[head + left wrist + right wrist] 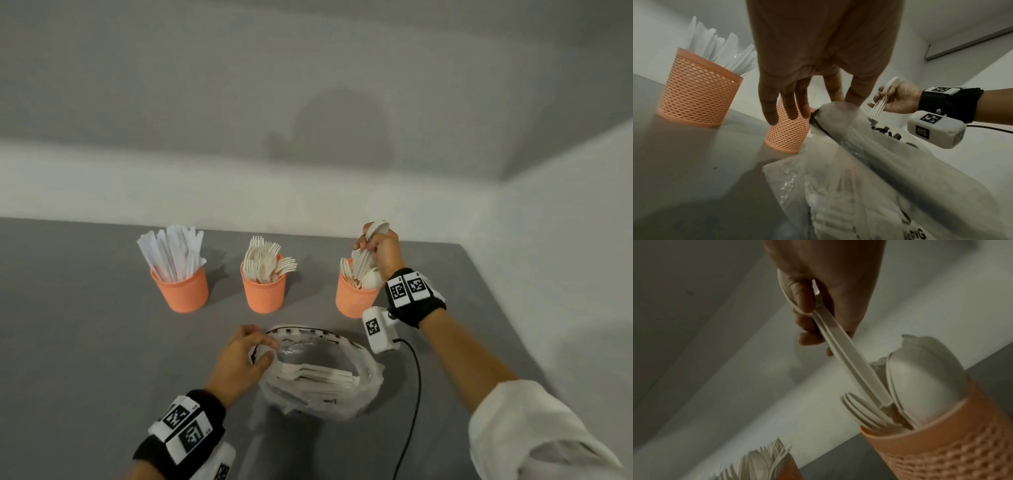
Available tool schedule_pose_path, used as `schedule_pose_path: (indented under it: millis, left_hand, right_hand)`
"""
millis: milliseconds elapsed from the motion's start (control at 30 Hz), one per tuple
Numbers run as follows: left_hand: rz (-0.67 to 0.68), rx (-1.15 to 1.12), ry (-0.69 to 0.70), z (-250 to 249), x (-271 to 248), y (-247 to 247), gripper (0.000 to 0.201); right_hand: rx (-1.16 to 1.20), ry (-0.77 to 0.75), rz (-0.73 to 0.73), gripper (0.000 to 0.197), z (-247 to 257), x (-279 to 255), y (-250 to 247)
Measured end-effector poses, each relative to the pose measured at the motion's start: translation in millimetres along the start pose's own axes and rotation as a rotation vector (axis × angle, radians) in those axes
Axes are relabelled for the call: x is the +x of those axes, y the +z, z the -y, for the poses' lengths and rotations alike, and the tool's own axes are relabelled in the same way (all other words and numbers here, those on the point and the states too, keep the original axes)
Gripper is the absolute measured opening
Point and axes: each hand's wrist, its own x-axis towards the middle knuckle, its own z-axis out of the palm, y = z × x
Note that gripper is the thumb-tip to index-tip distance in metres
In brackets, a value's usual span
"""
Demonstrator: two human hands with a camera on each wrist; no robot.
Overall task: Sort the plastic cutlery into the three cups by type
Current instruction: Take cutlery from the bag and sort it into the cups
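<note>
While my left grip [245,356] pinches the bag [318,373] rim, my right grip [378,248] clamps spoons [851,366] over the right cup [354,298].

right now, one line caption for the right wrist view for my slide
Right hand lowers a small stack of spoons handle-first into the orange spoon cup.

A grey table [85,342] carries three orange mesh cups in a row: knife cup [180,289] left of the fork cup [263,291], spoon cup [352,298] right of it. A clear plastic bag [318,377] and a black cable [412,394] lie nearer than the fork cup.
</note>
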Motion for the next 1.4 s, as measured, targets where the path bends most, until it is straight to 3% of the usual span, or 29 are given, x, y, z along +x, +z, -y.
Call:
schedule_pose_path:
  millis: [100, 200, 400, 600, 667, 733, 833, 967, 1033, 1133, 1167, 1233, 1333, 1400]
  left_hand:
    - [0.001, 0.050, 0.004, 2, 3, 2, 0.057]
    - [0.027, 0.116, -0.010, 2, 2, 5, 0.032]
    - [0.027, 0.132, -0.023, 0, 3, 3, 0.031]
    - [0.033, 0.140, -0.028, -2, 4, 1, 0.030]
    - [0.037, 0.144, -0.032, -3, 3, 2, 0.031]
    - [0.039, 0.149, -0.034, -3, 2, 2, 0.031]
    - [0.051, 0.166, -0.042, -4, 2, 1, 0.032]
    - [0.048, 0.167, -0.072, -4, 1, -1, 0.035]
    - [0.065, 0.178, -0.097, -4, -1, 0, 0.039]
    - [0.088, 0.199, -0.126, -7, 0, 1, 0.047]
    - [0.095, 0.192, -0.132, -8, 0, 2, 0.049]
    - [0.108, 0.175, -0.144, -10, 2, 3, 0.052]
    - [0.121, 0.161, -0.144, -14, 4, 0, 0.053]
    - [0.121, 0.159, -0.119, -17, 4, -2, 0.054]
  right_hand:
    - [-0.268, 0.043, -0.005, 0.015, -13, 6, -9]
    - [-0.759, -0.068, 0.025, 0.011, -26, 6, -20]
    - [-0.912, -0.282, 0.120, 0.033, -22, -5, -20]
    - [-1.554, -0.710, 0.237, 0.059, -27, -8, -9]
    - [-1.711, -0.678, 0.213, 0.065, -35, -2, -9]
    - [-1.826, -0.491, 0.212, 0.059, -44, 8, -14]
    - [-1.806, -0.226, 0.299, 0.051, -51, 18, -18]
    - [-1.777, -0.175, 0.302, 0.055, -49, 17, -16]
    - [-1.706, -0.262, 0.256, 0.056, -47, 9, -13]
    - [-1.302, -0.595, 0.254, 0.046, -41, -24, 2]
    - [-1.177, -0.631, 0.324, 0.040, -41, -40, 8]
    - [-1.156, -0.597, 0.547, 0.023, -49, -73, 16]
    - [-1.384, -0.456, 0.805, 0.019, -74, -106, 18]
    - [-1.565, -0.307, 0.886, 0.024, -94, -110, 13]
